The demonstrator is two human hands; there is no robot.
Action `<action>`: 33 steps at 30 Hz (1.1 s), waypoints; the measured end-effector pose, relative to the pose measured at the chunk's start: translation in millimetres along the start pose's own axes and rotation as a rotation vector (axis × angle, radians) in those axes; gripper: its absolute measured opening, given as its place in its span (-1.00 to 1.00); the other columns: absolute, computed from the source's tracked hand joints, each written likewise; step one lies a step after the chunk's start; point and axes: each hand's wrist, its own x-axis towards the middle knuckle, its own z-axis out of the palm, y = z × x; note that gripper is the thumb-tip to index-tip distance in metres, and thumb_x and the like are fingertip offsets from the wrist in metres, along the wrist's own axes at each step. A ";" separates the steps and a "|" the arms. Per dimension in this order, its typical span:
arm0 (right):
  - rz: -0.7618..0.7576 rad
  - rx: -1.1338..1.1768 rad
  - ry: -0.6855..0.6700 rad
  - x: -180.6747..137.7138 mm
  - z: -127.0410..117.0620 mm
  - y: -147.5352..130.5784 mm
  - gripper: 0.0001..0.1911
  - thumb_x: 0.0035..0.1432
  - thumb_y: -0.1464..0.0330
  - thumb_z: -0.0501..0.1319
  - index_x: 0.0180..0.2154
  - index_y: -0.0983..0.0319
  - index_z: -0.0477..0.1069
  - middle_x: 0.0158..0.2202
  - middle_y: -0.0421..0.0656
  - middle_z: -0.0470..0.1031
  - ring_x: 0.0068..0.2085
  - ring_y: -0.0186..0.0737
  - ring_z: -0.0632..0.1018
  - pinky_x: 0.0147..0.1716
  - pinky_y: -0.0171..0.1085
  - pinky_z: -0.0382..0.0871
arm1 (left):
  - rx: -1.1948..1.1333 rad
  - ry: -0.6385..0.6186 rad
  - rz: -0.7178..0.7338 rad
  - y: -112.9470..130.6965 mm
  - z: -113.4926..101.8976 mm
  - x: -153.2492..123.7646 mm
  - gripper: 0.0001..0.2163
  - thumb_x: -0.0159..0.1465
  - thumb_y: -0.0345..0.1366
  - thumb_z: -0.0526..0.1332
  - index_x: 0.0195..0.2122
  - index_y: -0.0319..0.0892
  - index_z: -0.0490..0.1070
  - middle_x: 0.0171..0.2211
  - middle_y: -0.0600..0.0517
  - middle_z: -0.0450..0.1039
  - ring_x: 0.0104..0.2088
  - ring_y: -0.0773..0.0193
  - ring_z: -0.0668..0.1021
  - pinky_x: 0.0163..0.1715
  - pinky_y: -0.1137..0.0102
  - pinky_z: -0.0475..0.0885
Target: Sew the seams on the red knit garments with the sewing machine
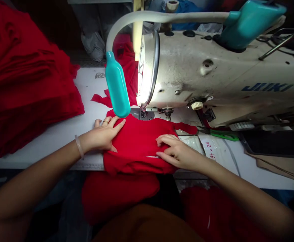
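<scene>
**A:** Count the hands first. Where's the cloth?

**B:** Two hands, both the person's own. The left hand [102,134] and the right hand [178,153] rest on one piece of bright red knit fabric [139,144]. It lies on a white sewing table [48,134], with its far end at the steel presser foot [143,113]. I can't tell whether it's under the foot.

**A:** And the fingers?

**B:** The left ones are slightly spread and pressed flat on the cloth, with one gold ring [106,122] on a finger and one pale bangle [79,147] at the wrist. The right ones are curved over a fold near the near edge, slightly apart. I can't tell whether they're pinching it.

**A:** How much room is there around them?

**B:** The cloth reaches the table's near edge, and a loose heap of red cloth [119,196] lies below it. Open tabletop separates the left hand from one tall stack of folded red fabric [23,77]. On the right, one pair of green-handled scissors [223,135] lies just beyond the cloth's narrow red strip [185,128].

**A:** What's overhead?

**B:** One cream JUKI sewing machine [187,67], with one teal lamp shade [116,84] hanging beside its head. Both forearms angle inward from the lower corners.
</scene>
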 end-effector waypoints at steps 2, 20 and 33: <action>0.007 -0.088 0.080 0.8 0.7 1.4 -0.63 0.34 0.33 0.14 -0.52 0.27 0.46 -0.25 -0.05 0.43 -0.16 -0.20 0.44 -0.12 -0.18 0.35 | 0.025 -0.041 0.007 0.4 -4.8 2.0 0.17 -0.05 -0.09 0.49 0.46 -0.10 -0.26 0.45 -0.31 -0.31 0.37 -0.39 -0.04 0.22 -0.22 -0.03; 0.051 -0.157 0.162 -17.8 -6.7 -41.4 -0.79 0.34 0.30 0.13 -0.30 0.27 0.44 -0.08 0.01 0.50 0.00 -0.09 0.48 0.00 -0.14 0.34 | 0.005 0.214 0.128 -6.1 -29.7 -20.1 -0.30 0.17 -0.26 0.39 0.32 -0.14 0.19 0.37 -0.28 0.01 0.32 -0.31 0.13 0.21 -0.20 0.06; 0.637 0.513 0.007 -97.2 162.4 -64.3 -0.89 0.17 0.36 0.22 -0.24 0.25 0.43 -0.38 -0.21 0.46 -0.43 -0.34 0.44 -0.43 -0.39 0.30 | -0.649 -0.155 0.483 58.0 159.1 -120.8 -0.89 0.32 -0.30 0.26 -0.34 -0.16 0.51 -0.10 -0.02 0.47 -0.13 0.24 0.56 -0.08 0.41 0.43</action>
